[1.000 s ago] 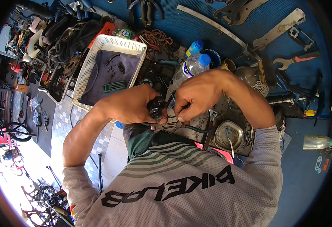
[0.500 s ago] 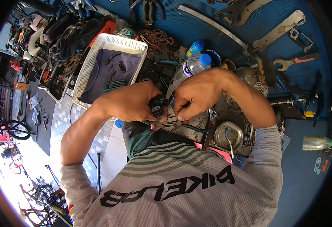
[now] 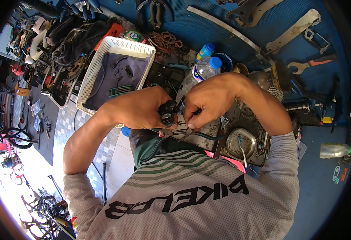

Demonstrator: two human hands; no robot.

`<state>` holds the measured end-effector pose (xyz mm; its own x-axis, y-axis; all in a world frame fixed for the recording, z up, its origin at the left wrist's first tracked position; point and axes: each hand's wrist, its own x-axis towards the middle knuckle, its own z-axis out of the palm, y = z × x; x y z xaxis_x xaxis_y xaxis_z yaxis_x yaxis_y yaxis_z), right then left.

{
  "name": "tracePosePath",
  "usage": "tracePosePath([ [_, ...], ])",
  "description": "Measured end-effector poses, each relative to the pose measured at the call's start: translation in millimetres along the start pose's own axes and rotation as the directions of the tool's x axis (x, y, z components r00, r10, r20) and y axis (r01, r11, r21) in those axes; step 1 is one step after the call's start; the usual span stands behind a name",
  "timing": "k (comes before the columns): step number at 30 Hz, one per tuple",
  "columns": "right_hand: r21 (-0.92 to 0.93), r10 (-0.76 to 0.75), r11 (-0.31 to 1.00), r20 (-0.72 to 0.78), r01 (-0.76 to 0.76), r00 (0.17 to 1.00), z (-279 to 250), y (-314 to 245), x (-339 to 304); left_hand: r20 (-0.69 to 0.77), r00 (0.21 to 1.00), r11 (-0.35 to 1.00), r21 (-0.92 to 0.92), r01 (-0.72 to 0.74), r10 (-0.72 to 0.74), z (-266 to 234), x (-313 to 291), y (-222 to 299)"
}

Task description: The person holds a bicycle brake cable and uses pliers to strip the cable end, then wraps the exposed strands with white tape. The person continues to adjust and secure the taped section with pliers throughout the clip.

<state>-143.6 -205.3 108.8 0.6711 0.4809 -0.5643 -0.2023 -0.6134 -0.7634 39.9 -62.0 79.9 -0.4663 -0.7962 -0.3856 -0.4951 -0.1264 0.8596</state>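
My left hand [image 3: 137, 107] is closed around a black, rounded mechanical part [image 3: 168, 113], gripping it above the near edge of the workbench. Just to its right, my right hand [image 3: 210, 98] is closed, its thumb and forefinger pinched together. Whatever sits in that pinch is too small or too hidden to make out. Below both hands lie pliers [image 3: 186, 133] with a dark green handle reaching right, among other thin metal tools whose shapes overlap.
Left of my hands stands a white perforated basket [image 3: 148, 56] lined with a grey-purple cloth [image 3: 105, 70], with small parts in it. Bottles [image 3: 207, 69] stand beyond my right hand. A small square metal dish [image 3: 229, 151] lies at right. Tools hang on the blue wall [image 3: 207, 20].
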Motion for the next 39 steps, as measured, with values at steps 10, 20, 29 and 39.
tracePosePath([
  [10,-0.178,0.231,0.937,-0.329,-0.300,0.916,62.6,27.1,-18.3,-0.297,0.954,0.991,-0.113,-0.072,0.035,2.7,-13.8,-28.1],
  [20,-0.153,0.438,0.754,-0.607,-0.638,0.663,182.9,112.8,56.2,-0.613,0.766,0.641,-0.670,-0.374,-0.194,56.7,-3.0,-48.4],
  [29,0.525,-0.031,0.201,-0.841,0.827,0.541,149.7,84.1,87.9,-0.729,0.662,0.551,-0.629,-0.548,-0.174,69.9,16.2,-50.5],
  [39,0.487,0.065,-0.116,-0.866,0.866,0.496,154.9,57.6,116.4,-0.798,0.602,0.690,-0.454,-0.564,-0.034,66.3,3.7,-51.3],
])
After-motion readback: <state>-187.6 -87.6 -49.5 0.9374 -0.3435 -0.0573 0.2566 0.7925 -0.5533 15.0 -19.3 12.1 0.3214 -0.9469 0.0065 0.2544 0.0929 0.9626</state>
